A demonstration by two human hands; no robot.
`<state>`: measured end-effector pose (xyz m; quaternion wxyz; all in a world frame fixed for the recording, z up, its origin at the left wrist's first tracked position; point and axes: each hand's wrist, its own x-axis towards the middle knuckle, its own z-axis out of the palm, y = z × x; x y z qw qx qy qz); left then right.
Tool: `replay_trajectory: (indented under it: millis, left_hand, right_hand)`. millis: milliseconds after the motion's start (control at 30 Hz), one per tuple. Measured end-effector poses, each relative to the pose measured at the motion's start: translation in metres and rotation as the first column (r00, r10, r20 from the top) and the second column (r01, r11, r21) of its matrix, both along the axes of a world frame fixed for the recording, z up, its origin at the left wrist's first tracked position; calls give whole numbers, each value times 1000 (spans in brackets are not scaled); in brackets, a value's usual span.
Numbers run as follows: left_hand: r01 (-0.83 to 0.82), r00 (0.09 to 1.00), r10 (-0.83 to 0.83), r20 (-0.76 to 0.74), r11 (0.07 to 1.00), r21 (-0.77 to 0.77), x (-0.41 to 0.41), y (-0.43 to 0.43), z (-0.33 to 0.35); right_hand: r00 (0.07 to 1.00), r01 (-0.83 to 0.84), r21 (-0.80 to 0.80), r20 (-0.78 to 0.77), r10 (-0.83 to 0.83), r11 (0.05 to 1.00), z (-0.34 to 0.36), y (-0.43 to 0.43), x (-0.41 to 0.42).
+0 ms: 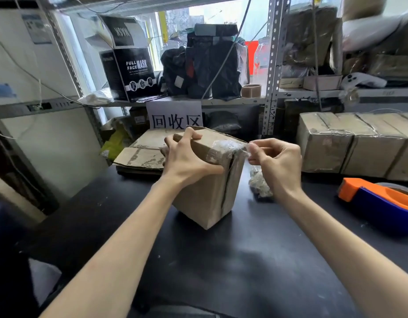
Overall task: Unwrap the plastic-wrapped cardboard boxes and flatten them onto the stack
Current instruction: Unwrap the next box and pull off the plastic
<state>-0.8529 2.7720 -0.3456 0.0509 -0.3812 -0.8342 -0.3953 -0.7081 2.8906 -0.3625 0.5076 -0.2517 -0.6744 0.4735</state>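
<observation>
**A:** The box stands on the black table, right in front of the person. A band of clear wrap clings across its top edge.

**B:** And both hands are on the job. The left hand clamps over the top, fingers curled round the far edge to steady it. The right hand pinches a tail of that wrap at the top right corner.

**A:** So this is the unwrapping step, and late in it, I'd say. The sides look like bare cardboard, and only that top band is left.

**B:** Agreed. As I read it, the next move is to draw the tail away and round the corner. The left has to hold firm so the box doesn't spin or tip. Film stretches before it lets go, so it may need a long pull.

**A:** Then comes the flattening. The stack of flat cardboard lies just behind the box, to the left, below the sign.

**B:** A wad of loose plastic sits on the table just right of the box. Further right, wrapped boxes stand in a row, and a dispenser lies in front of them.
</observation>
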Motion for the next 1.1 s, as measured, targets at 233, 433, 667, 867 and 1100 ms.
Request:
replay_trajectory:
  millis: [233,433,667,867,1100]
  left_hand:
    - [-37,995,44,-94,996,78,19,11,-11]
    - [-74,990,85,-115,992,101,30,14,-16]
    - [-13,1000,13,-25,1000,-10,4,-5,-5]
    - [84,996,-84,30,996,1,-14,-23,-7]
    - [103,994,-102,-30,995,3,-17,-28,6]
  right_hand:
    - [955,-95,164,293,43,982,12,-17,-3]
    - [946,71,363,271,-178,929,7,-13,-10]
    - [993,-120,47,-5,121,992,-2,0,-9]
    - [955,-286,-41,-94,282,957,-3,-3,-1]
    - [937,-292,45,-185,295,955,-12,-18,12]
